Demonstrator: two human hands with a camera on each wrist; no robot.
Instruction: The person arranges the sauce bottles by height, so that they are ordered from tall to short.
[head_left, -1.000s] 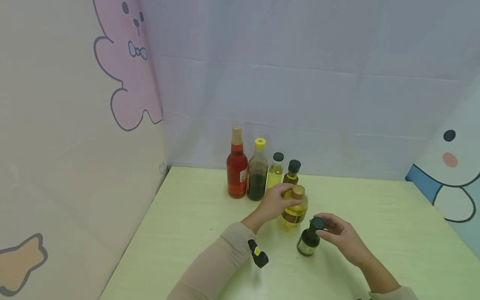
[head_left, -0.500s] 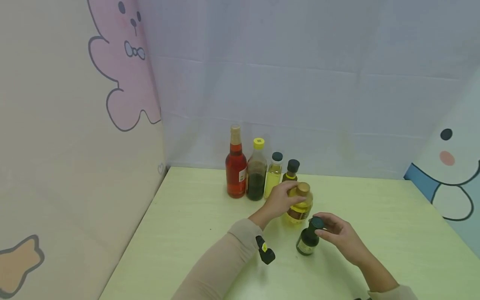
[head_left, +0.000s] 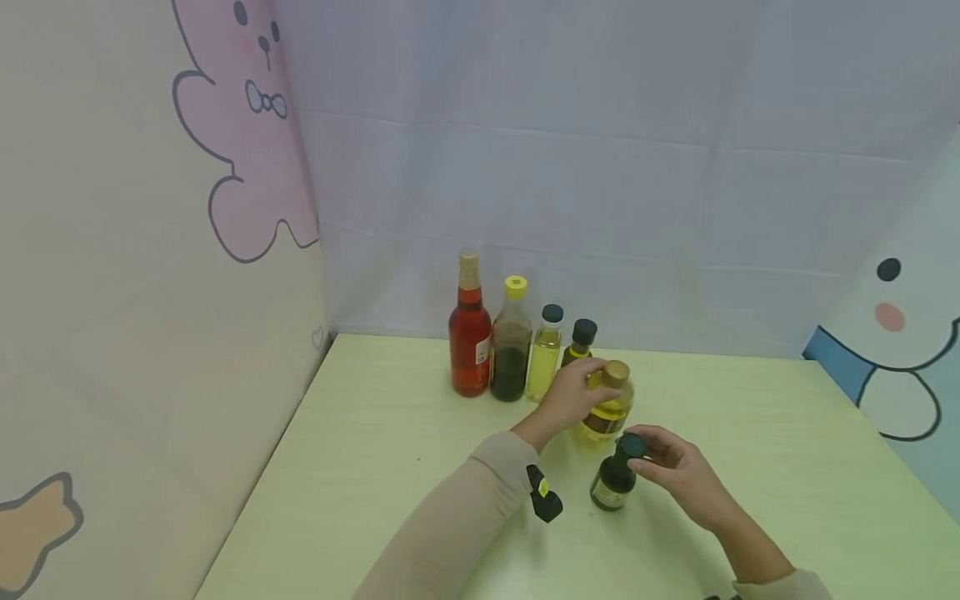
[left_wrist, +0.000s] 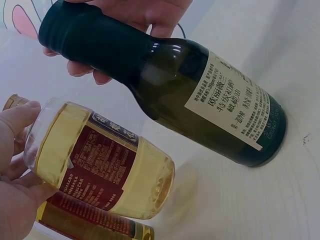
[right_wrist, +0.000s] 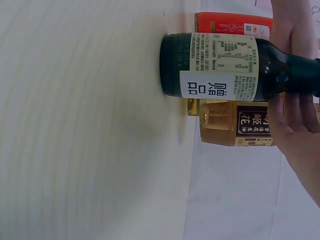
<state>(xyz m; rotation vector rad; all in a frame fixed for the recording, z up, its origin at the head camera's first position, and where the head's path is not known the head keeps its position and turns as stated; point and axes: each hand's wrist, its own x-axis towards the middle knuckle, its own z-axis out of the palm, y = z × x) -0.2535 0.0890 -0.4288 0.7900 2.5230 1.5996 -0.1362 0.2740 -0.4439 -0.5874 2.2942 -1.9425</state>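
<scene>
My left hand [head_left: 567,398] grips the neck of a gold-capped peanut oil bottle [head_left: 604,425], its thumb and fingers just below the cap. In the left wrist view this bottle [left_wrist: 100,160] shows yellow oil and a dark red label. My right hand [head_left: 690,483] holds the neck of a dark green olive oil bottle [head_left: 613,485], which stands nearer to me. That olive oil bottle [right_wrist: 220,67] fills the top of the right wrist view, its pale label turned to the camera. A dark-capped bottle [head_left: 584,333] stands behind my left hand, its lower part hidden.
Left of the dark-capped bottle, a row holds a pale yellow oil bottle [head_left: 544,367], a yellow-capped bottle [head_left: 510,367] of dark liquid and a tall red bottle [head_left: 470,354]. Behind the pale table [head_left: 360,433] hangs a plain cloth [head_left: 600,167]; a printed wall [head_left: 150,333] bounds the left.
My left hand has carried the peanut oil bottle to the right and slightly back toward the cloth. My right hand stays on the olive oil bottle. The head view has shifted a little.
</scene>
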